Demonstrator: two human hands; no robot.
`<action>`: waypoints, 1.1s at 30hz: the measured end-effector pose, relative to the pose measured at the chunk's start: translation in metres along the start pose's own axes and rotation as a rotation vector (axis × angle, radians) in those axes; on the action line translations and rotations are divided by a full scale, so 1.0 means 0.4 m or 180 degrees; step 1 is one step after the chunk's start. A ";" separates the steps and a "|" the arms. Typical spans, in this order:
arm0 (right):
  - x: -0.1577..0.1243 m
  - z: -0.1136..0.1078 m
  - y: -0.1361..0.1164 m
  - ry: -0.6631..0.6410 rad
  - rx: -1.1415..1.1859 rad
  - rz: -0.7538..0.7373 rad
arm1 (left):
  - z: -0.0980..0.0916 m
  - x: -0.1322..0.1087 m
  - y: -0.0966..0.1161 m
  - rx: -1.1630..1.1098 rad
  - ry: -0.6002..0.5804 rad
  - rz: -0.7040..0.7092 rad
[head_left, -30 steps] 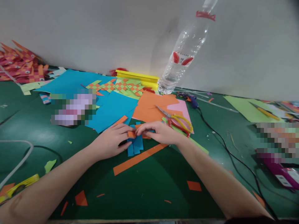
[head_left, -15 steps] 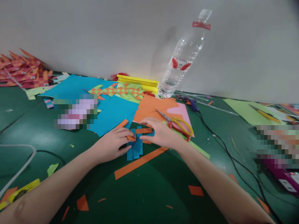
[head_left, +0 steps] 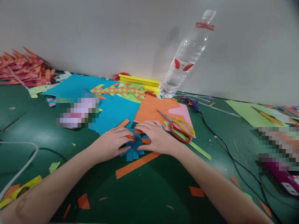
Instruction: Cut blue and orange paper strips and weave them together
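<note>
Blue paper strips (head_left: pixel 135 152) lie side by side, crossed by orange ones, in a small weave between my hands. My left hand (head_left: pixel 112 143) grips the weave's left side, with a folded-up orange strip end (head_left: pixel 131 137) at its fingertips. Over the right side, my right hand (head_left: pixel 157 138) curls its fingers onto an orange paper strip, thumb lower down on the blue strips. Part of the weave is hidden beneath my fingers. A loose long orange strip (head_left: pixel 137 165) lies just in front.
Red-and-yellow-handled scissors (head_left: pixel 183 129) lie right of my hands. Behind are blue sheets (head_left: pixel 119 110), orange paper (head_left: pixel 154 107), woven paper fish (head_left: pixel 126 91) and a leaning plastic bottle (head_left: pixel 184 62). A glue gun (head_left: pixel 193 104) trails a black cord. Paper scraps (head_left: pixel 84 201) are scattered in front.
My right hand has moved slightly left and closed in over the weave's upper right part, covering more of the orange strip. My left hand stays almost in place.
</note>
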State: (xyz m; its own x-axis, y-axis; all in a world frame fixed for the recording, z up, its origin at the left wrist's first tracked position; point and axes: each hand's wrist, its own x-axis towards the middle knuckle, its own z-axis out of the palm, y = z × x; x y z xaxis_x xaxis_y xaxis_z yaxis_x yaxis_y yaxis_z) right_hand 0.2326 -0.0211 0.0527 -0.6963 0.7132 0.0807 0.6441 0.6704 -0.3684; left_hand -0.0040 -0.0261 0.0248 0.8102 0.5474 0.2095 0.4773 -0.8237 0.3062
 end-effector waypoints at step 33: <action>0.105 -0.023 0.048 -0.0500 0.1302 0.0792 | -0.001 -0.005 -0.012 0.0213 0.0127 0.0225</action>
State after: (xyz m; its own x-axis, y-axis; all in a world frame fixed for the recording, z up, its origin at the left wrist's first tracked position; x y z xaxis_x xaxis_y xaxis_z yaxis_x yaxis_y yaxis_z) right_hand 0.2184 0.0236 0.0577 -0.5969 0.7808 -0.1847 0.6417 0.3263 -0.6941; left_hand -0.0078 -0.0231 0.0232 0.8292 0.4919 0.2655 0.4422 -0.8678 0.2267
